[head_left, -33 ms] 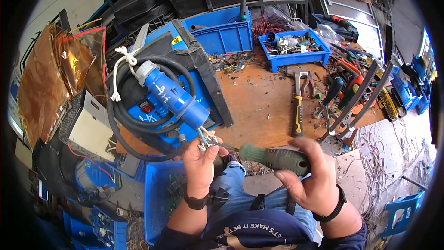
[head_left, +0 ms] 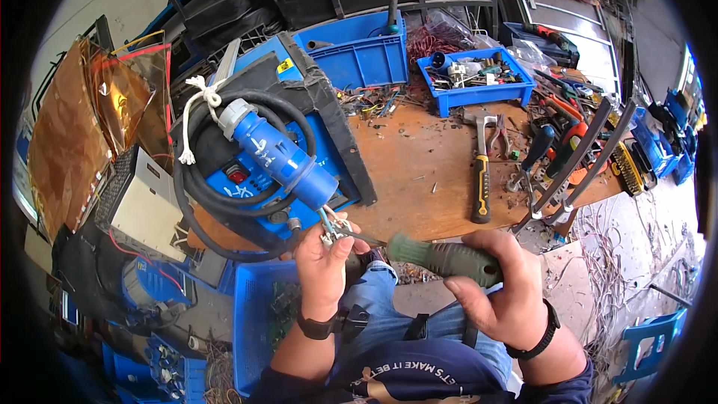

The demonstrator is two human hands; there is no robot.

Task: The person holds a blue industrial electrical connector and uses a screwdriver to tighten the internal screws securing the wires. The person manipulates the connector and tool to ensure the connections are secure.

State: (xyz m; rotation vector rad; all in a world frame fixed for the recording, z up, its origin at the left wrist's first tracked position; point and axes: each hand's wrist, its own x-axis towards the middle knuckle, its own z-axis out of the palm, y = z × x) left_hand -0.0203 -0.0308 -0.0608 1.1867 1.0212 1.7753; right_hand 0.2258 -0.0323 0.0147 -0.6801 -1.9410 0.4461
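Note:
My left hand (head_left: 321,265) is closed, pinching a small whitish connector piece with metal parts (head_left: 333,235). Thin wires run from it up into the open lower end of a blue industrial plug (head_left: 278,155). A screwdriver with a dark green handle (head_left: 446,257) lies crosswise in my right hand (head_left: 516,284), between the curled fingers above and the thumb below. Its shaft reaches left to the connector piece at my left fingertips; whether the tip sits in a screw is hidden. The plug rests on a blue and black machine (head_left: 340,131), with its thick black cable (head_left: 185,194) coiled around it.
On the wooden table (head_left: 407,150) lie a yellow-and-black hammer (head_left: 481,179), pliers (head_left: 496,133) and scattered scraps. Behind stand a blue parts tray (head_left: 479,96) and a larger blue bin (head_left: 366,61). Tools crowd the right side. Another blue crate (head_left: 250,329) sits below my left arm.
The curled fingers of my right hand have come down slightly onto the screwdriver handle. My left hand and the plug look unmoved.

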